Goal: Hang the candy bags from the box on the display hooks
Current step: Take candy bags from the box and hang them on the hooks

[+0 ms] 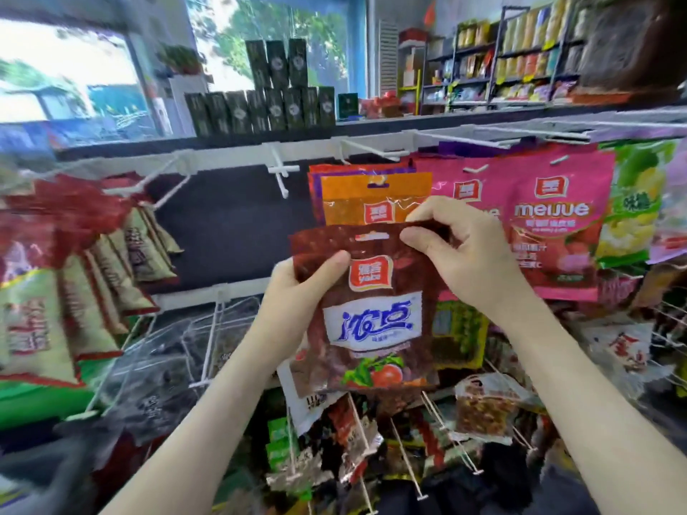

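Note:
I hold a dark red candy bag upright in front of the display rack, with more bags of the same kind stacked behind it. My left hand grips its left edge, thumb on the front. My right hand pinches its top right corner beside the hanging slot. A bare white display hook sticks out just above and left of the bag. An orange bag hangs right behind the held bag. The box is out of view.
Pink bags and a green-yellow bag hang to the right. Red and tan bags hang at the left. Lower hooks carry mixed snack packets. Dark boxes stand on the shelf top above the rack.

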{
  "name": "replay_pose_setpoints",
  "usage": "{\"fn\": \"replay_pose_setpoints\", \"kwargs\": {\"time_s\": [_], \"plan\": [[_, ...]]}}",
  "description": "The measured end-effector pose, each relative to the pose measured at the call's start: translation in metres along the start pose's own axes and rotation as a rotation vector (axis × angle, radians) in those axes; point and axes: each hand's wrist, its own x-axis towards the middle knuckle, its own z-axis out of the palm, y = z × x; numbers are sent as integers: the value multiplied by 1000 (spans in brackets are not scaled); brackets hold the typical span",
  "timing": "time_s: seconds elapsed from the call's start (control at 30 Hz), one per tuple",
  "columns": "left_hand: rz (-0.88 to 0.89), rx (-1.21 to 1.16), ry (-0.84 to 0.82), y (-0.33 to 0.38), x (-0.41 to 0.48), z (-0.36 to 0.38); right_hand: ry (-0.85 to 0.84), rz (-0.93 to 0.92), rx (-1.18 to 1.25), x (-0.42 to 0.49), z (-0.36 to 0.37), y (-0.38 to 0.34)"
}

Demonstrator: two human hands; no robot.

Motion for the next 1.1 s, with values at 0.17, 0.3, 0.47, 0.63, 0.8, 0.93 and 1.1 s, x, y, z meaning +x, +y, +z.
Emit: {"fn": "replay_pose_setpoints", "kwargs": {"time_s": [0.17, 0.3, 0.47, 0.63, 0.8, 0.93, 1.1], "plan": [[37, -3, 266, 12, 7, -28, -16, -59, -42, 31, 44, -2], [74, -5, 350, 20, 14, -42, -24, -59, -73, 51, 70, -6], [85, -33, 374, 27, 31, -46, -13, -17, -101, 72, 84, -2], [109, -38, 387, 25, 41, -44, 5, -6, -129, 81, 87, 3], [145, -34, 403, 22, 44, -47, 19, -12, -127, 81, 90, 3], [129, -33, 439, 20, 49, -53, -6, 2, -162, 87, 98, 3], [90, -15, 500, 12, 59, -63, 103, -14, -450, 89, 116, 10]]}}
